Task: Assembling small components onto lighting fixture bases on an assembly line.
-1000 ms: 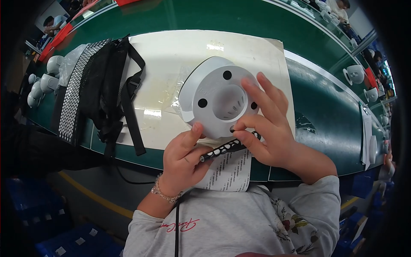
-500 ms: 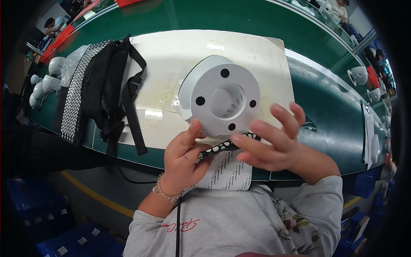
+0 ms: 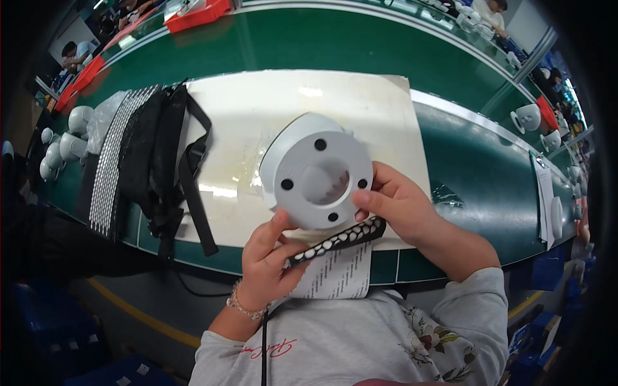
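Note:
A white plastic housing [image 3: 273, 154] with a ring-shaped base [image 3: 302, 209] lies tilted toward me, its wide round opening facing up. Several round black pads [image 3: 320, 145] sit around the ring's face. My right hand [image 3: 399, 202] pinches the ring's right rim, thumb on the face beside a pad and fingers behind. In my left hand [image 3: 267, 260] is a folded sheet of black adhesive pads [image 3: 338, 241], dotted with white round holes, with printed white backing paper [image 3: 338, 276] hanging below. The left thumb or a fingertip touches the ring's lower left edge.
Beneath the housing lies a cream board [image 3: 225, 103] on the green table [image 3: 476, 174]. A black strapped bag [image 3: 148, 154] lies at left, near several white rounded housings [image 3: 74, 145]. Clipped papers [image 3: 544, 199] rest at far right; red bins [image 3: 196, 16] stand farther back.
My right hand, spread apart over the sheet before, has closed on the ring's right rim. My left hand still holds the sheet. The whole view has shifted slightly.

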The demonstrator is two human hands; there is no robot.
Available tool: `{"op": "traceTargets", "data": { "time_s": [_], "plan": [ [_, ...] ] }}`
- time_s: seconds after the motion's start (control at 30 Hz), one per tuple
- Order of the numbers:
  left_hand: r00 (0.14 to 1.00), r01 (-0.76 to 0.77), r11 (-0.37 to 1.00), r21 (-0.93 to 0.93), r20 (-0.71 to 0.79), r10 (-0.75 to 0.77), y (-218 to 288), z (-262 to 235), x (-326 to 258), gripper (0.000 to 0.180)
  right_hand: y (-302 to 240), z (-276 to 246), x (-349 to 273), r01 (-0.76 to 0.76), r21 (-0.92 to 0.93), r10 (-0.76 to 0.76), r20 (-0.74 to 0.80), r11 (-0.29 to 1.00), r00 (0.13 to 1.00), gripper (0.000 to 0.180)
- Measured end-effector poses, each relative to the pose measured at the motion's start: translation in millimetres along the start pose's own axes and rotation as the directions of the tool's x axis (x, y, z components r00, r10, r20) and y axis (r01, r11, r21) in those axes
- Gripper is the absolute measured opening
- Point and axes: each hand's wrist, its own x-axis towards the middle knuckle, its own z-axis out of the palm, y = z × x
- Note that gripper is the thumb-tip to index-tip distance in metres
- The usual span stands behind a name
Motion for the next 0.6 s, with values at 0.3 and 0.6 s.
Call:
{"op": "traceTargets", "data": {
  "time_s": [0.3, 0.6],
  "plan": [
    [0.998, 0.051, 0.999, -0.011, 0.039, -0.05, 4.3, -4.5, 2.0, 0.025, -45.9, -92.2, 55.1, 0.362, -0.092, -0.357, -0.503, 0.928, 0.787, 0.021],
    [0.989, 0.11, 0.994, 0.004, 0.098, -0.11, 8.4, -5.2, 5.6, 0.025, -9.5, -211.9, 147.8, -0.474, -0.86, -0.828, -0.118, -0.191, 0.548, 0.017]
  ]
}}
